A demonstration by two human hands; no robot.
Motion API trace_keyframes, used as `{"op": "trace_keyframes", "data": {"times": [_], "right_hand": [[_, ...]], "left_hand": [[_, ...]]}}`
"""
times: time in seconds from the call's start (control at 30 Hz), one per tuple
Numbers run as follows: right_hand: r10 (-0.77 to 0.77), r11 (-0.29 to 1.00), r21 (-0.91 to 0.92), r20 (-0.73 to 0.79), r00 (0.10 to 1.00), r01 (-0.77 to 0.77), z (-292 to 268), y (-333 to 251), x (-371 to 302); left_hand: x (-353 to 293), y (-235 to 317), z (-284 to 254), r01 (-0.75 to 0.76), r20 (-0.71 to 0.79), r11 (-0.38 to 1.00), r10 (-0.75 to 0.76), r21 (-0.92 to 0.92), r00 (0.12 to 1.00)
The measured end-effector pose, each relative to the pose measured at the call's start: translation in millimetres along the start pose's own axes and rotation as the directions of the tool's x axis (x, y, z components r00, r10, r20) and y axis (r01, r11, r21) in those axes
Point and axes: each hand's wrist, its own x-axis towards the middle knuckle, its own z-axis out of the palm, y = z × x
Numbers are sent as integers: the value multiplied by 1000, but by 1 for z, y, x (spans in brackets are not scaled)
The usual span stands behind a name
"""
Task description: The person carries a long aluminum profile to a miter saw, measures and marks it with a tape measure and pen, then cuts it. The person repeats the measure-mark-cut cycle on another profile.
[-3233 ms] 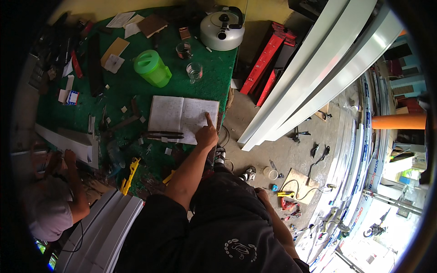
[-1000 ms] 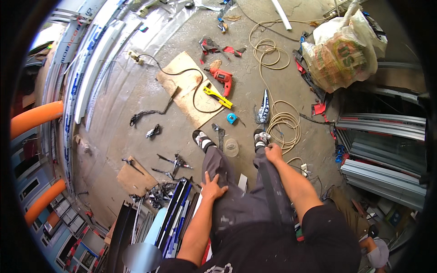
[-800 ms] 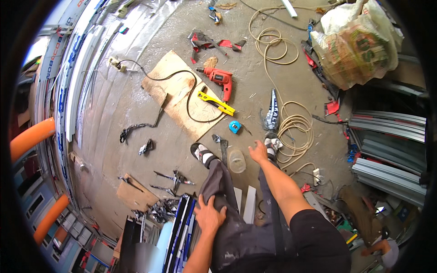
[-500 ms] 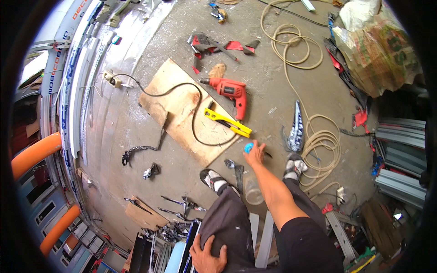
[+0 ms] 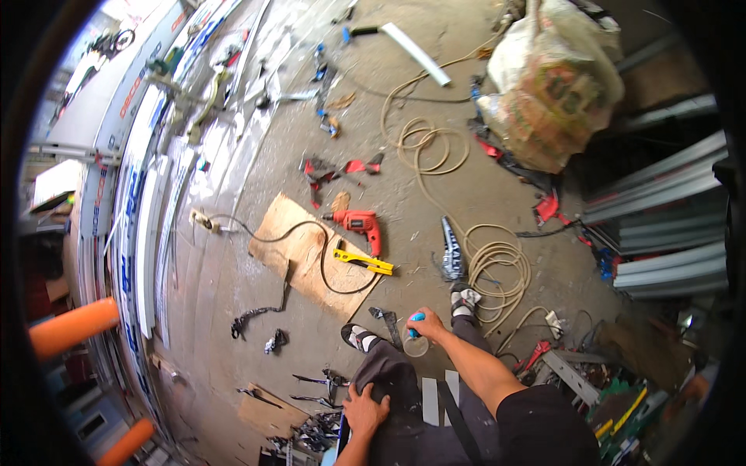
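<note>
My right hand is closed on a small blue object; its kind is partly hidden by my fingers. Just below it stands a clear round plastic tub, between my feet. Fingers spread, my left hand rests on my left thigh and holds nothing. Ahead of my feet lies a stained wooden board. On its right edge are a red power drill, with its black cord crossing the board, and a yellow hand riveter.
A coiled beige hose lies beside my right foot, near a blue-and-white plastic wrapper. Big sacks stand far right, above stacked metal profiles. Long profiles line the left, by orange tubes. Black scraps litter the floor.
The view has tilted up, showing more floor ahead. My right hand, still on the blue object, has drawn back toward me to the clear tub. The left hand stays on my thigh.
</note>
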Motion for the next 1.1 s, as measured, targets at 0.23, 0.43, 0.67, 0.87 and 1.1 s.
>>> {"op": "trace_keyframes", "data": {"times": [0.23, 0.43, 0.67, 0.87, 1.1], "right_hand": [[5, 893, 443, 167, 986, -80, -29, -65, -205], [-521, 851, -60, 12, 853, 521, 14, -135, -318], [-636, 682, -84, 423, 646, 726, 27, -244, -394], [-701, 710, 93, 177, 691, 698, 46, -305, -405], [-624, 717, 417, 27, 781, 558, 51, -361, -368]], "left_hand": [[-1, 18, -44, -366, 5, 574, 542, -733, 841], [-31, 27, -112, -111, -11, 235, 390, -966, 921], [-38, -114, -191, 213, 119, -157, 463, -964, 878], [-54, -190, -194, 221, 7, -552, 363, -804, 932], [-36, -216, -140, 161, -23, -776, 221, -610, 975]]}}
